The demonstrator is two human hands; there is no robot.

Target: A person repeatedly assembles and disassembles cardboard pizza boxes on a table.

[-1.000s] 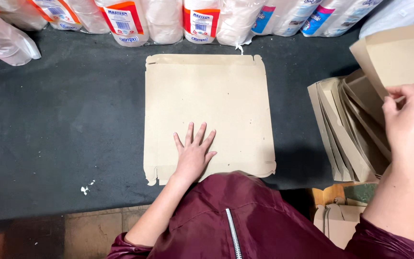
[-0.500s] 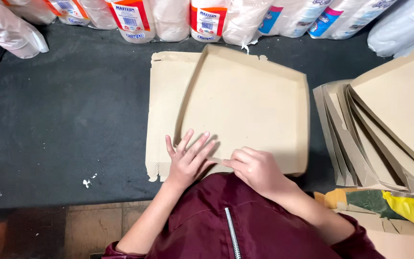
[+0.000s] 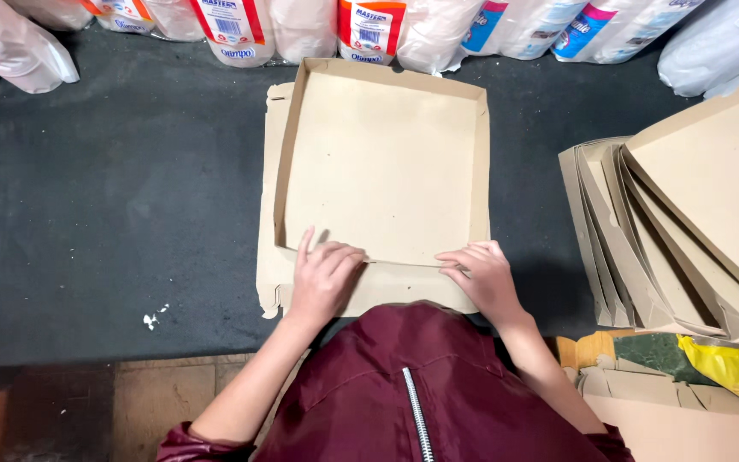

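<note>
A shallow brown cardboard box tray (image 3: 382,158) with raised walls lies on top of a flat cardboard sheet (image 3: 268,257) on the dark work surface (image 3: 113,205). My left hand (image 3: 322,278) grips the tray's near edge at its left end, fingers curled over the rim. My right hand (image 3: 481,278) presses on the same near edge at its right end. Both sleeves are maroon.
A slanted stack of folded cardboard blanks (image 3: 686,231) stands at the right. Plastic-wrapped packs (image 3: 369,30) line the far edge. A yellow bag (image 3: 733,364) and more cardboard lie at the lower right. The surface's front edge meets a tiled floor (image 3: 62,411).
My right hand left the stack at the right and came down onto the sheet. A box tray now lies over the flat sheet, squared up, with both hands on its near edge.
</note>
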